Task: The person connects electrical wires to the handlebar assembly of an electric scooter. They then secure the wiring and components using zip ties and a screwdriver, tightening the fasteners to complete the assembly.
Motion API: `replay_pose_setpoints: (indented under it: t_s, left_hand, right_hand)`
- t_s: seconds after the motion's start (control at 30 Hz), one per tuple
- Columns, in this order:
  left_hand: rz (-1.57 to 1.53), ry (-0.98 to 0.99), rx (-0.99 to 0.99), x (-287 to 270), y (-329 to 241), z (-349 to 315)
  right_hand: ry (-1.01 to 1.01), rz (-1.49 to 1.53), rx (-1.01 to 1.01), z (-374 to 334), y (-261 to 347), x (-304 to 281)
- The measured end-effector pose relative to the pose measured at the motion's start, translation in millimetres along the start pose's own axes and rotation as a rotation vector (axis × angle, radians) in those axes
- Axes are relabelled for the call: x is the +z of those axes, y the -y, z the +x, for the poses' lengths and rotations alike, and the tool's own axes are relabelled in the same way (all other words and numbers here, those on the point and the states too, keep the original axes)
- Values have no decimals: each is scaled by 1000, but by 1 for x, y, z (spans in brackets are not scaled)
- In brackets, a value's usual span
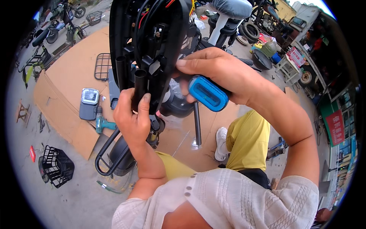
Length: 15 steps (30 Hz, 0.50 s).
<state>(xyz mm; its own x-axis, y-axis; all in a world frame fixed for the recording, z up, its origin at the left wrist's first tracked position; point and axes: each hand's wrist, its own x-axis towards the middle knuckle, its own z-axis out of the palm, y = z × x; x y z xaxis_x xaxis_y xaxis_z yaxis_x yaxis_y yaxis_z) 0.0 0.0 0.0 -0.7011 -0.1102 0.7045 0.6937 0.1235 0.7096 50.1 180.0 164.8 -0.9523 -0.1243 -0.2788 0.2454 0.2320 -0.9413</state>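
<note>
A long black plastic shell [177, 34] with wires and metal tubes inside stands upright before me, part of a scooter-like vehicle. My left hand [131, 116] is closed round the lower end of a black tube [140, 78], its thumb pressed along the side. Across the shell, my right hand [217, 70] is closed, with thumb and forefinger at the shell's right edge. A blue oval piece [208, 94] with a slot-like hollow and a dark body sits under that palm against the curled fingers. Its exact kind cannot be made out, and some fingertips are hidden.
Flattened cardboard [61, 99] covers the ground. On the left lie a teal cordless drill [102, 121], a clear-topped box [90, 96] and a black basket [57, 166]. A grey-covered seat [231, 8] and tyres [249, 31] stand beyond. A white stool [288, 70] is at right.
</note>
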Motion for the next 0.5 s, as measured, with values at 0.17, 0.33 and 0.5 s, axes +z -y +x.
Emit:
replay_pose_setpoints:
  t_s: [0.17, 0.33, 0.5]
  left_hand:
    - [32, -15, -10, 2, -3, -3]
    - [17, -42, -15, 4, -10, -3]
    - [-7, -47, -10, 4, -7, -3]
  right_hand:
    - [101, 345, 98, -1, -9, -8]
    - [197, 306, 115, -3, -10, -9]
    - [113, 284, 52, 1, -12, -5]
